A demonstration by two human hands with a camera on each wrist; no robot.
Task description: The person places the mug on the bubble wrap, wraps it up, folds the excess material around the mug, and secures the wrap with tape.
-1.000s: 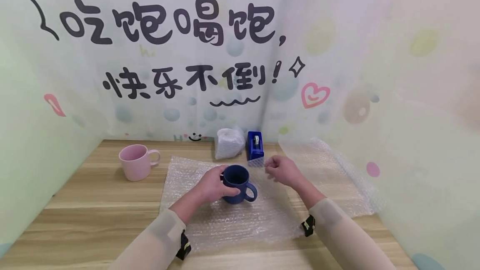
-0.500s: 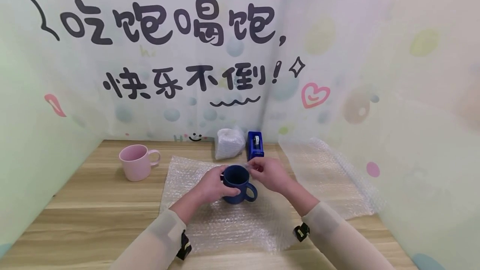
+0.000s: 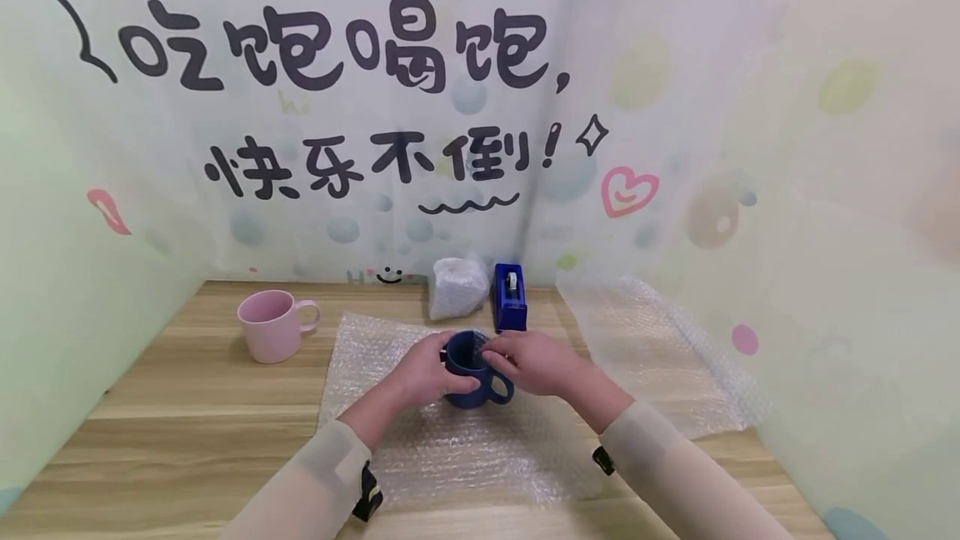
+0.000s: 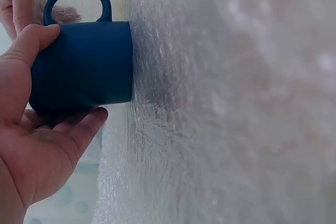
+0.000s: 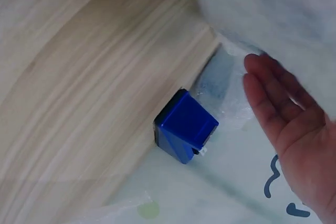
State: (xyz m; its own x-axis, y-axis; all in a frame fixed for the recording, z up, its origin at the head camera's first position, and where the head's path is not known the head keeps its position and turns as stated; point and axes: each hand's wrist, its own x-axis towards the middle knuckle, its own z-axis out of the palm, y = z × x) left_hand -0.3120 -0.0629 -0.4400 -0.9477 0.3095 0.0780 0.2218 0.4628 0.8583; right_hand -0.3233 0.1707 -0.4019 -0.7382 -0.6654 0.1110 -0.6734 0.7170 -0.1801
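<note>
Head view: your left hand [image 3: 422, 372] grips the dark blue cylindrical mug [image 3: 461, 352], upright on the clear plastic bubble-wrap sheet [image 3: 442, 461]. Your right hand [image 3: 536, 362] appears to pinch the sheet's far corner at the mug's mouth, just beside the handle. Step, as judged: tucking that corner inside. Next move likely calls for pressing it down while the left hand steadies the mug.

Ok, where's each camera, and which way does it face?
Head: worn there, facing forward and down at the blue mug; left hand, right hand and sleeves show.
Left wrist: worn there, facing the blue mug; left hand and part of right hand show.
Right wrist: worn there, facing the tape dispenser; right hand shows.
Head and left wrist share the blue mug.
</note>
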